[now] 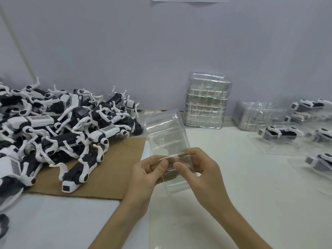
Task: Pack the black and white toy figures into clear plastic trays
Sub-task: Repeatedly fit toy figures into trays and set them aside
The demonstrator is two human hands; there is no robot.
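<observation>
Both hands on empty clear tray (168,141)
L hand (146,174) & R hand (202,174) fingers pinching tray's near end, above worktop (251,194).

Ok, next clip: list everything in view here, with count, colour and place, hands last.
loose toys: a large pile, too tangled to count, black and white, left side, partly on the cardboard
cardboard: one sheet, brown, flat on the table under the pile's near edge
held tray: one, clear, empty, raised at centre
tray stacks: two, clear, by the wall; taller one centre-right, lower one to its right
packed toys: several, black and white, sitting in clear trays at far right
table: one, white
wall: pale lilac, with a paper's edge at the top
left hand: grip on the held tray's near end
right hand: grip on the same end
</observation>
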